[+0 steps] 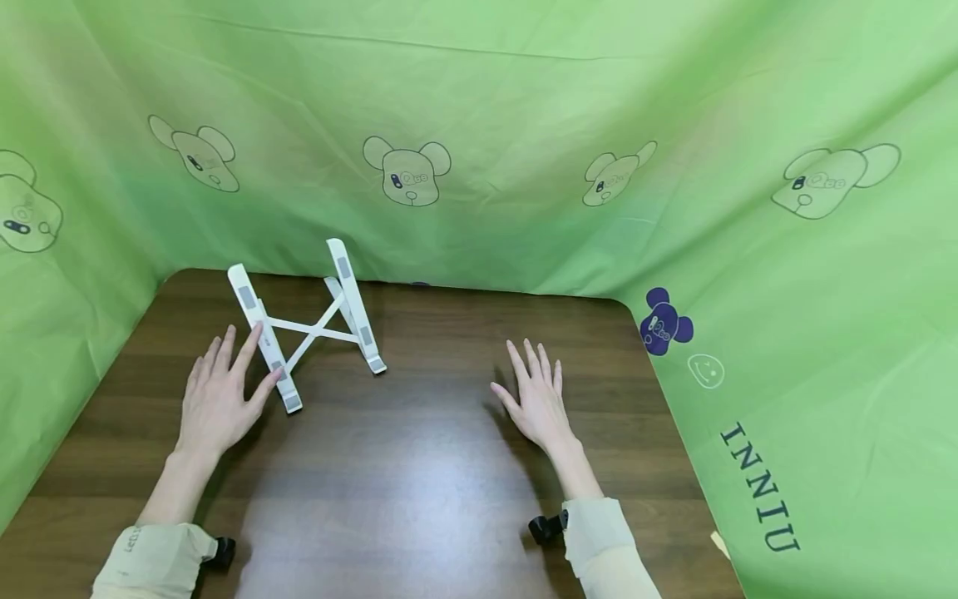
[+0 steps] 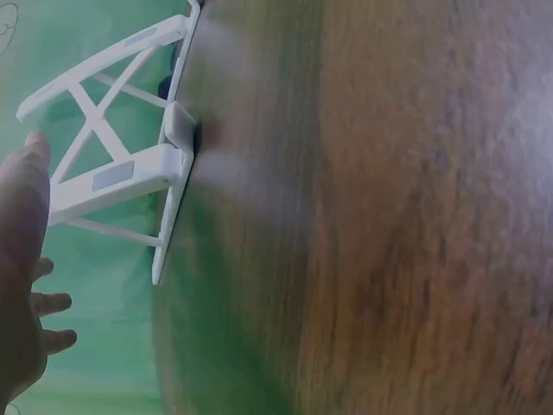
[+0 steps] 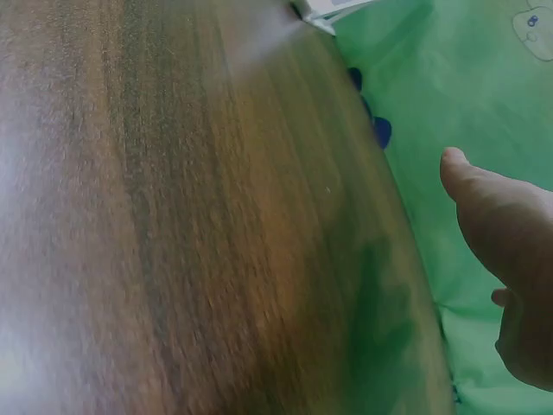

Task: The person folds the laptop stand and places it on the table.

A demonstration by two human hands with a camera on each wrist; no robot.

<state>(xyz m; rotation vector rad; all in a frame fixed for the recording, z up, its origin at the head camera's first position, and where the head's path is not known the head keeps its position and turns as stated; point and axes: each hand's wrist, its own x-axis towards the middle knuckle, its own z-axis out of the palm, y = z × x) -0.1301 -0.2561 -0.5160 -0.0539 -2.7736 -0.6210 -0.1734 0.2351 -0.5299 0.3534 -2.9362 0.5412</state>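
A white folding laptop stand (image 1: 316, 330) stands unfolded at the back left of the table, its two padded rails joined by crossed bars. My left hand (image 1: 217, 405) is beside its left rail with straight, spread fingers. In the head view the index finger and thumb overlap that rail; whether they touch it I cannot tell. From the left wrist view, the stand (image 2: 112, 177) appears past my thumb. My right hand (image 1: 537, 405) is over the right part of the table, fingers straight and holding nothing. A corner of the stand (image 3: 333, 9) shows in the right wrist view.
The brown wooden table (image 1: 419, 466) has rounded back corners. Green cloth (image 1: 486, 100) with printed bear heads hangs behind it and along both sides. A small pale piece (image 1: 720, 545) lies at the right table edge.
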